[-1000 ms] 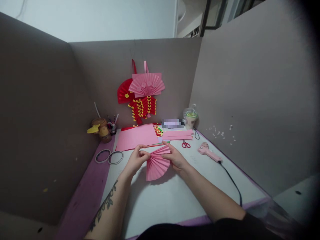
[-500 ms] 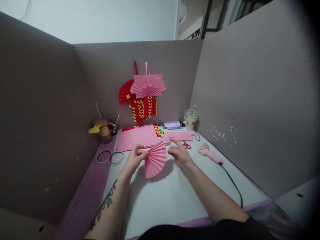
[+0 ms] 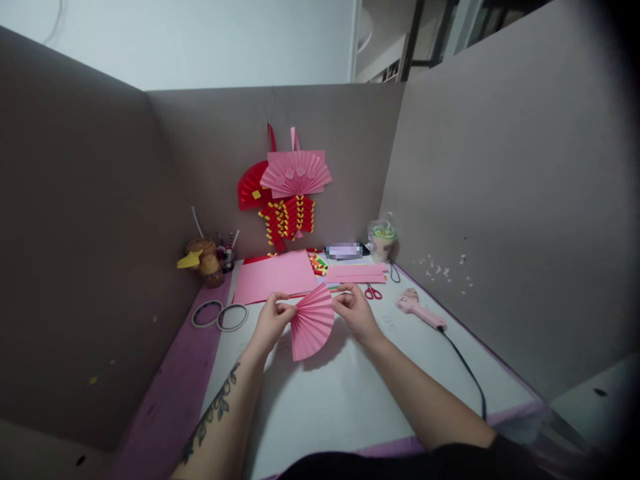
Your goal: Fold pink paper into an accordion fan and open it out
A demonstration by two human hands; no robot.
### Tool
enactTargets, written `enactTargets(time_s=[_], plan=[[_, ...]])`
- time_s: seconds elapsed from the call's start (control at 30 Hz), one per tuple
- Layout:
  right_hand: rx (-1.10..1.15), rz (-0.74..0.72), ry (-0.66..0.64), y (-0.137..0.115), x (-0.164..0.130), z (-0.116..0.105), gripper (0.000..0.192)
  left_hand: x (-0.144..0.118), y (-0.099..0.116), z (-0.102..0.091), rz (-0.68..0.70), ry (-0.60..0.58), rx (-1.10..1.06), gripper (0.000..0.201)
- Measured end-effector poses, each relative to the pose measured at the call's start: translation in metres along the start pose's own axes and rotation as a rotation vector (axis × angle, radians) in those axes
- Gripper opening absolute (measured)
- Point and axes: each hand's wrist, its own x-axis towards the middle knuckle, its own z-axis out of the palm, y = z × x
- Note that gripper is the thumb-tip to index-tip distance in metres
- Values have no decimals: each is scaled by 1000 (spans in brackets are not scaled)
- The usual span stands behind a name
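A pleated pink paper fan [image 3: 314,327] is spread out above the table, its curved edge facing right and down. At its gathered point on the left, my left hand [image 3: 275,319] pinches it between thumb and fingers. My right hand [image 3: 357,312] is closed at the fan's curved outer edge, with thumb and fingertips meeting the upper pleats. Behind the fan lies a pink paper sheet [image 3: 275,275] on top of red paper. Scissors [image 3: 373,293] with red handles rest just beyond my right hand.
Two tape rolls [image 3: 232,317] lie at left, near a brown cup [image 3: 211,265]. Pink paper strips [image 3: 357,273] and a lidded cup [image 3: 382,243] are at the back right. A corded pink glue gun [image 3: 421,311] lies on the right. Fan decorations [image 3: 296,175] hang on the grey back panel.
My right hand has closed its raised index finger down and moved left slightly to the fan's outer edge. The fan and my left hand have barely shifted.
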Motion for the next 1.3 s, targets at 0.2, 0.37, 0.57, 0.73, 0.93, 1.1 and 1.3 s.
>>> enactTargets(time_s=[0.2, 0.37, 0.57, 0.73, 0.93, 1.1, 1.3], plan=[[-66, -55, -32, 3, -1, 3, 27, -2, 0, 2, -12, 7, 7, 38], [-35, 0, 12, 2, 1, 2, 27, -2, -1, 2, -3, -74, -47, 39], [-35, -23, 17, 4, 4, -1, 22, -3, 4, 4, -54, -49, -94, 40], [9, -15, 100, 5, 10, -6, 22, -1, 6, 1, -16, -9, -136, 42], [-26, -50, 204, -1, 16, -22, 21, 3, 7, -7, -30, 31, -144, 49], [-115, 109, -173, 0, 5, -7, 29, 0, 7, -2, -64, 0, -144, 52], [-32, 144, -182, 9, -3, 5, 27, -2, 5, 3, -68, -69, -149, 51]])
